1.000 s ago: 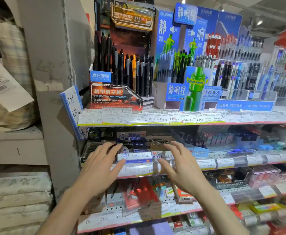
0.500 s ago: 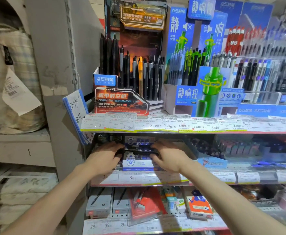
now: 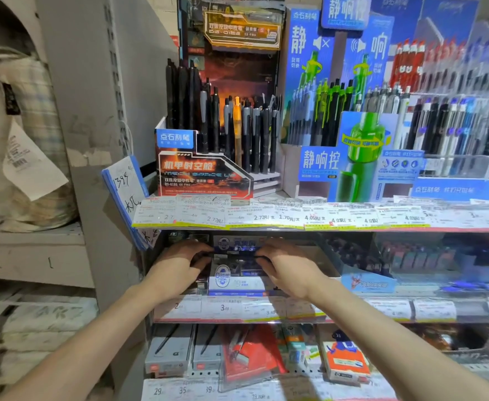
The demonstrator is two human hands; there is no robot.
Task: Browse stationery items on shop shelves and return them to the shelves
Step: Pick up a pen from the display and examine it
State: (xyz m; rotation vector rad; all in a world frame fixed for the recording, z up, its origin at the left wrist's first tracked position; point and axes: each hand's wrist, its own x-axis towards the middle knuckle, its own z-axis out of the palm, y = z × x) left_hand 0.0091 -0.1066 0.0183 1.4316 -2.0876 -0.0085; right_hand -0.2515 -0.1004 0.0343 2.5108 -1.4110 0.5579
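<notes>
Two hands (image 3: 179,270) (image 3: 288,270), three shelves (image 3: 353,227), one handwritten sign (image 3: 124,183).

Views: one only, head-worn, wide-angle; no second view to share the scene.
Position: close in front of the shelves (image 3: 266,224), at the height of the pens (image 3: 237,128).
Facing: forward and slightly down.
Near: both forearms enter from the bottom edge; left hand (image 3: 176,270) and right hand (image 3: 286,270) sit at centre.
Left: a grey upright (image 3: 92,140).
Right: displays run out of frame, blurred.
</notes>
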